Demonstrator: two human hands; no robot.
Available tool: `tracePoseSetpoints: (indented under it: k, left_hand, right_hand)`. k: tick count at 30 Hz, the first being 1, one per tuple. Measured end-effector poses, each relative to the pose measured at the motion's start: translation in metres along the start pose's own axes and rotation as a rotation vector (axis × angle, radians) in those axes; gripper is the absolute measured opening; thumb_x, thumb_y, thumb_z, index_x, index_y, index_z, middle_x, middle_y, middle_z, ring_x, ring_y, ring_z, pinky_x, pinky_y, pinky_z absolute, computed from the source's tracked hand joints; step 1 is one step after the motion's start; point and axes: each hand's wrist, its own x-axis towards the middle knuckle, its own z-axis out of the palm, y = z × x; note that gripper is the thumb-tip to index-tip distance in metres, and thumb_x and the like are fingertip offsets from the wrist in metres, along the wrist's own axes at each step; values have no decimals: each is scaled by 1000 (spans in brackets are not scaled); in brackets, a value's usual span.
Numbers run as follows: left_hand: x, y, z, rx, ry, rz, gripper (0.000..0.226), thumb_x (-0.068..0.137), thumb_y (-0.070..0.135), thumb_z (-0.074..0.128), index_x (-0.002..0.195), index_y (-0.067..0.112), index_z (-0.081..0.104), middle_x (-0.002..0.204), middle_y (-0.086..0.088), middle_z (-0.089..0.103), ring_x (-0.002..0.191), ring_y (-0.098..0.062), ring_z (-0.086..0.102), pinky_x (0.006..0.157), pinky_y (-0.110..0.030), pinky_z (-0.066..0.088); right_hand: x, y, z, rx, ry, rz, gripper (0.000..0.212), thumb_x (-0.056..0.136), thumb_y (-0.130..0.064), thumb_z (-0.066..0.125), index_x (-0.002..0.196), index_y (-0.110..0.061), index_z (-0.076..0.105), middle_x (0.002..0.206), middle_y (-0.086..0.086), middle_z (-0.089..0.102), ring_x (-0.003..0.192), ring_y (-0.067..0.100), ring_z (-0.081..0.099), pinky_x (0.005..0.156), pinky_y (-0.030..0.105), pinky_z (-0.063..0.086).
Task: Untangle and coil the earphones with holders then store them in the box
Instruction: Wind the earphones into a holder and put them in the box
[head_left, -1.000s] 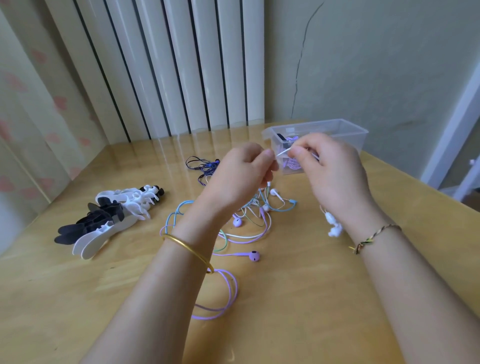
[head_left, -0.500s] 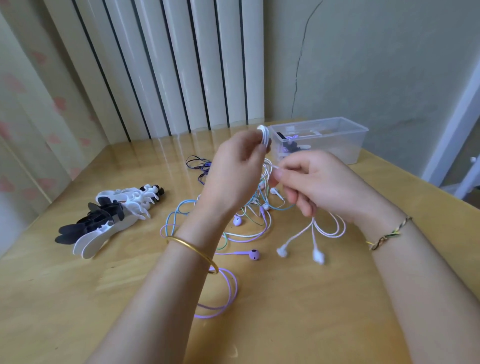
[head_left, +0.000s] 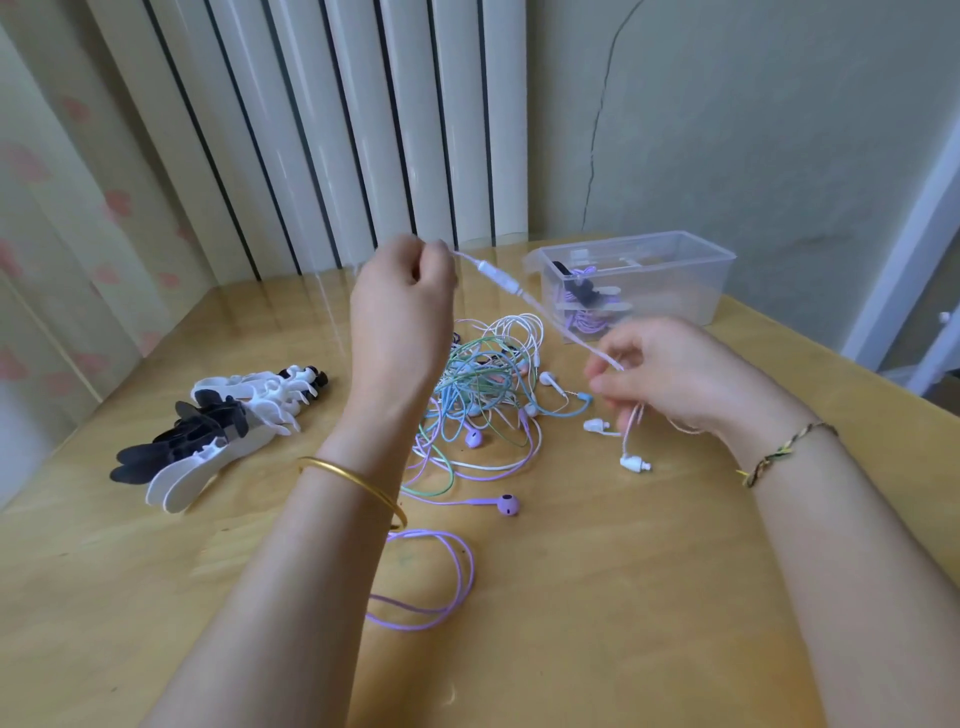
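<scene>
My left hand is raised above the table and pinches the white earphone cable, whose inline remote hangs just right of the fist. The cable runs down to my right hand, which holds it loosely between the fingers. Two white earbuds dangle below that hand, near the tabletop. A tangle of green, blue, purple and white earphones lies between my forearms. The clear plastic box stands at the back right with a coiled purple earphone on a holder inside.
A pile of black and white holders lies at the left of the wooden table. A purple earbud and its looped cable trail toward me. Curtain and wall close off the back; the table edge runs along the right.
My left hand has risen and drawn the white cable out taut. My right hand has moved right and lower, and the earbuds now hang close to the table.
</scene>
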Motion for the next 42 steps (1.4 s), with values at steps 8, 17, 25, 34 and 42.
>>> tracePoseSetpoints:
  k: [8, 17, 25, 34, 42]
  left_hand:
    - [2, 6, -4, -236, 18, -143, 23, 86, 13, 45, 63, 13, 46, 66, -9, 42, 61, -16, 33, 57, -29, 30]
    - [-6, 11, 4, -280, -295, -169, 31, 86, 9, 45, 55, 12, 45, 48, 2, 39, 48, -14, 31, 43, -19, 26]
    - [-5, 19, 3, -784, -523, -648, 30, 94, 22, 44, 64, 21, 52, 51, 10, 47, 46, -4, 45, 72, -26, 36]
    - [-7, 10, 10, -625, -251, -304, 23, 98, 11, 44, 113, 9, 61, 113, -2, 69, 100, -2, 64, 83, -22, 42]
    - [-12, -8, 10, 281, -543, 142, 31, 83, 28, 46, 97, 1, 56, 90, -13, 61, 79, -18, 51, 78, -41, 46]
  right_hand:
    - [-4, 2, -6, -716, -142, 316, 61, 67, -32, 81, 119, -25, 52, 123, 1, 48, 116, 27, 49, 97, 40, 44]
    - [-8, -35, 11, 679, -27, -148, 56, 62, -15, 55, 118, -19, 55, 98, 6, 71, 104, 10, 63, 88, 23, 45]
    - [-6, -32, 17, 377, 209, -267, 24, 97, -16, 47, 78, -21, 61, 40, -14, 38, 41, 3, 33, 45, 20, 30]
    - [-13, -35, 19, -47, 109, -390, 17, 89, -25, 59, 78, -16, 67, 52, -3, 44, 51, 7, 40, 53, 28, 30]
    - [-13, -28, 3, -143, 574, -365, 9, 84, -29, 62, 80, -23, 68, 62, -4, 57, 69, 26, 56, 65, 37, 47]
